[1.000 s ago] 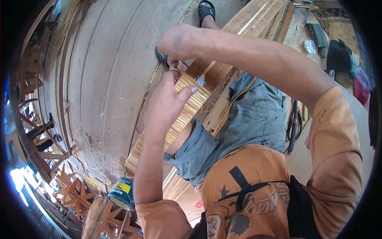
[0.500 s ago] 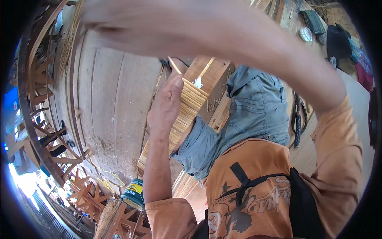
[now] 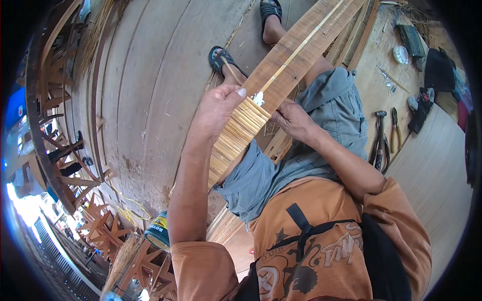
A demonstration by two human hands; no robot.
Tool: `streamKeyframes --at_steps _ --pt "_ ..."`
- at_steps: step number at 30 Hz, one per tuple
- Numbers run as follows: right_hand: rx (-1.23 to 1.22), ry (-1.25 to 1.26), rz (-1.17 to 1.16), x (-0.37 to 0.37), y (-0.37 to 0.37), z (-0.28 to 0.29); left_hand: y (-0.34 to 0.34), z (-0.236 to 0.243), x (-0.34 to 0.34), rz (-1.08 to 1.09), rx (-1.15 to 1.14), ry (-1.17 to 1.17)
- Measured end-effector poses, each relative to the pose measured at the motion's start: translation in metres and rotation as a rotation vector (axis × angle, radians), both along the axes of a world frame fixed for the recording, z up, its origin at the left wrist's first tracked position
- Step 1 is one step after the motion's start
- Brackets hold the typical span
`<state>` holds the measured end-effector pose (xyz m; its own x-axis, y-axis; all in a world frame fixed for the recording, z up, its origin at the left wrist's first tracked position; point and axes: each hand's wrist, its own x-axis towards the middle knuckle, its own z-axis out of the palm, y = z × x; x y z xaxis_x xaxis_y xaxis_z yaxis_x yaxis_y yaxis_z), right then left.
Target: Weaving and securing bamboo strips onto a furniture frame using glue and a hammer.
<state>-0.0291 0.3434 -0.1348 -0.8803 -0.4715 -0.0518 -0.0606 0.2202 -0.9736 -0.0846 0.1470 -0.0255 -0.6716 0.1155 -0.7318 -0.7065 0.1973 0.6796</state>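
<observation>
A long wooden plank (image 3: 288,67) slants across my lap. Thin straw-coloured strips (image 3: 233,138) lie side by side across its nearer part. White glue (image 3: 258,98) sits just beyond the last strip, and a single narrow strip (image 3: 301,46) runs lengthwise along the plank's middle. My left hand (image 3: 218,108) is closed at the left edge, thumb against the end of the strip row. From its fingers a thin stick (image 3: 230,67) pokes out toward my foot. At the right edge, my right hand (image 3: 296,120) is curled against the plank beside the strip ends; its fingertips are partly hidden.
A hammer (image 3: 380,133) and pliers (image 3: 396,130) lie on the boards at right, near a dark cloth item (image 3: 422,110). Wooden star shapes (image 3: 100,228) and a green can (image 3: 159,231) stand at lower left. A wooden frame (image 3: 32,100) lines the left side.
My right arm, earlier blurred and stretched across the top of the view, has drawn back to the plank's right edge. My left hand has stayed near the strip row's end.
</observation>
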Motion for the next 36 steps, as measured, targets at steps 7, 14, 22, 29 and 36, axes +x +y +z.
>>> streamKeyframes --at_steps 7,14,22,29,36 --pt "-0.433 -0.816 -0.097 0.014 0.014 0.048 -0.005 -0.002 -0.004 -0.012 0.087 -0.06" --pt "-0.177 -0.754 -0.24 0.012 -0.004 0.055 -0.004 -0.003 -0.004 -0.073 0.022 -0.038" --pt "0.153 -0.682 -0.325 0.015 -0.012 0.064 -0.007 -0.011 0.003 -0.158 -0.128 0.082" --pt "0.089 -0.706 -0.37 0.014 -0.019 0.066 -0.018 -0.012 -0.012 -0.269 0.166 -0.041" --pt "-0.075 -0.651 -0.191 0.03 0.037 0.107 -0.011 -0.006 -0.013 -0.232 0.229 -0.069"
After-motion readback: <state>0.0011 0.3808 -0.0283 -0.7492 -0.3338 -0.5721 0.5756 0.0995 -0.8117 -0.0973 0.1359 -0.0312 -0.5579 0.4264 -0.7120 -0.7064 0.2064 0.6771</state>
